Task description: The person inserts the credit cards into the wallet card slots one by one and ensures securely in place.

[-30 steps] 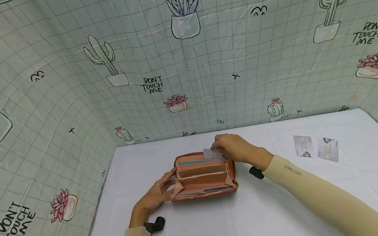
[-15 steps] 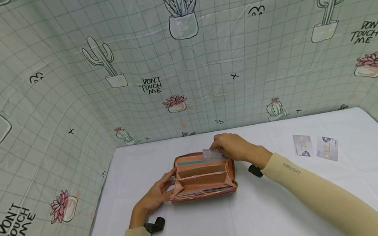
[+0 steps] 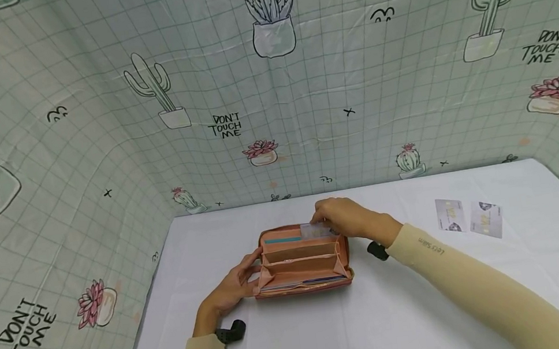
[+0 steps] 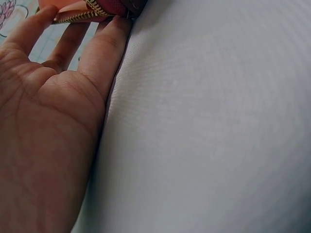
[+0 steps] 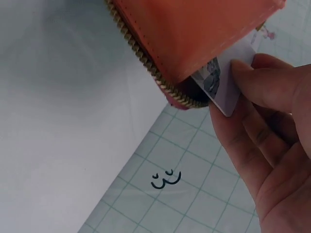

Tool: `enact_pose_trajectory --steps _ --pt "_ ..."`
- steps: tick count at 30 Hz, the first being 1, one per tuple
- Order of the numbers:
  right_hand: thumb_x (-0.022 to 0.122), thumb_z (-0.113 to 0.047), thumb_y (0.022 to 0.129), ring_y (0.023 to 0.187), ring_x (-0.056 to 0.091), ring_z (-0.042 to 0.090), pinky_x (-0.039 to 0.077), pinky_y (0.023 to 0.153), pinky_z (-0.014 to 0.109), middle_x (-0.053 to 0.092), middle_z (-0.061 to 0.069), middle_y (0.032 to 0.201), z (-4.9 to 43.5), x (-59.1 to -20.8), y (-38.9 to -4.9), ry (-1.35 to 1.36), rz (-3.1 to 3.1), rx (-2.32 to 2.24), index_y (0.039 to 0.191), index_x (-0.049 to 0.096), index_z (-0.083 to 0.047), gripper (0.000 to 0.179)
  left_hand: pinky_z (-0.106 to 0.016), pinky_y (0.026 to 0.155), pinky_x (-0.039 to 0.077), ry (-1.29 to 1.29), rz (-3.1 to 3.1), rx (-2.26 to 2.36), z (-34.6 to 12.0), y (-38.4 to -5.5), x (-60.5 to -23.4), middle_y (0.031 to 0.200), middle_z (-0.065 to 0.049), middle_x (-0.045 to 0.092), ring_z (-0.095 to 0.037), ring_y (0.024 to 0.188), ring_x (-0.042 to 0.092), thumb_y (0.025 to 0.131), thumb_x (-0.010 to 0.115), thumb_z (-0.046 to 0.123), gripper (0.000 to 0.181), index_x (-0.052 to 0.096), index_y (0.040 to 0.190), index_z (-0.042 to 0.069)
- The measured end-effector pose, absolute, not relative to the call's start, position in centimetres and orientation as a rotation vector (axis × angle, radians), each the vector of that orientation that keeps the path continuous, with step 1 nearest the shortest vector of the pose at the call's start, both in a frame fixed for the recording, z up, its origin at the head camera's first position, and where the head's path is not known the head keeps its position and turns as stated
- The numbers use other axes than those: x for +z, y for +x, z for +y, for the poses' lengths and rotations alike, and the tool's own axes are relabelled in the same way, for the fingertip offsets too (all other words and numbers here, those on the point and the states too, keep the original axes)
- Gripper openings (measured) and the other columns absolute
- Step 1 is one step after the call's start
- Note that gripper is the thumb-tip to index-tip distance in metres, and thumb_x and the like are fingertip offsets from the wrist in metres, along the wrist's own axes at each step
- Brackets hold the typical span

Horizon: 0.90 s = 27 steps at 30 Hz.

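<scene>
An orange-pink zip wallet (image 3: pixel 343 260) lies unzipped and spread wide in the head view, its compartments facing up. My left hand (image 3: pixel 233 288) holds its left side, with thumb and fingers set against the zipped edge. At the far right of the wallet, my right hand (image 3: pixel 344 217) pinches a silvery card (image 3: pixel 311 230) between thumb and fingers. In the right wrist view, that card (image 5: pixel 228 80) is partly tucked in behind the orange lining, with one corner sticking out. A blue-edged card (image 3: pixel 282 240) shows in the slot to its left.
Two more silvery cards lie apart on the right of the white table (image 3: pixel 406 310): one card (image 3: pixel 450 215) nearer and another card (image 3: pixel 486 219) beside it. More card edges (image 3: pixel 324 279) show along the wallet's near side. A grid-patterned cloth (image 3: pixel 311 89) rises behind.
The card pinched by my right hand sits slightly lower in the wallet slot, with less of it showing above the wallet's far edge. My left hand stays where it was.
</scene>
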State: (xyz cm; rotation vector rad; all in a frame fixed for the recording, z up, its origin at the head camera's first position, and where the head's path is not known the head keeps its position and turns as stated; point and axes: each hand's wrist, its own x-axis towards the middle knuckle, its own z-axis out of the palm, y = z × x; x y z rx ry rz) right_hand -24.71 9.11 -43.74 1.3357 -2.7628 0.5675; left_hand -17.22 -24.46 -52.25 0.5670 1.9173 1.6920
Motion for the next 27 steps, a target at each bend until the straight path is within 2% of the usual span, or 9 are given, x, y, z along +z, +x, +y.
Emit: enact_pose_trajectory --steps 4,11,15,20,27 --pt "0.069 0.000 0.081 0.082 0.058 0.009 0.049 0.070 0.026 0.062 -0.002 0.087 9.0 -44.0 -24.4 1.297 -2.766 0.588 0.096 0.074 -0.011 0.019 -0.036 0.092 0.041 0.566 1.933 1.681 -24.5 -17.2 -52.1 0.152 0.004 0.012 -0.023 0.130 0.032 0.082 0.071 0.027 0.085 0.019 0.149 0.033" --pt "0.068 0.001 0.081 0.094 0.061 0.015 0.049 0.078 0.030 0.065 0.000 0.101 9.1 -44.8 -24.1 1.232 -2.750 0.658 0.103 0.070 -0.010 0.025 -0.033 0.092 0.040 0.533 1.975 1.672 -24.3 -17.2 -51.7 0.152 0.000 0.013 -0.026 0.129 0.033 0.082 0.071 0.016 0.085 0.019 0.149 0.029" --pt "0.068 0.002 0.081 0.091 0.060 0.014 0.049 0.077 0.030 0.064 0.000 0.098 9.1 -44.9 -24.0 1.244 -2.744 0.628 0.103 0.070 -0.009 0.025 -0.033 0.092 0.040 0.544 1.959 1.681 -24.3 -17.2 -51.7 0.153 -0.004 0.012 -0.030 0.129 0.031 0.083 0.070 0.015 0.085 0.018 0.150 0.024" --pt "0.068 0.002 0.081 0.091 0.059 0.013 0.049 0.077 0.030 0.064 0.000 0.096 8.8 -44.9 -23.7 1.289 -2.780 0.634 0.103 0.071 -0.011 0.026 -0.029 0.092 0.041 0.532 1.925 1.706 -24.3 -17.1 -51.8 0.152 -0.002 0.012 -0.026 0.129 0.032 0.084 0.069 0.013 0.084 0.019 0.149 0.027" --pt "0.070 -0.002 0.081 0.088 0.058 0.012 0.049 0.074 0.028 0.060 -0.001 0.093 8.8 -45.0 -23.4 1.294 -2.788 0.608 0.102 0.072 -0.012 0.024 -0.030 0.091 0.042 0.552 1.920 1.713 -24.3 -17.1 -51.8 0.153 -0.002 0.011 -0.027 0.130 0.030 0.084 0.069 0.012 0.084 0.018 0.149 0.028"
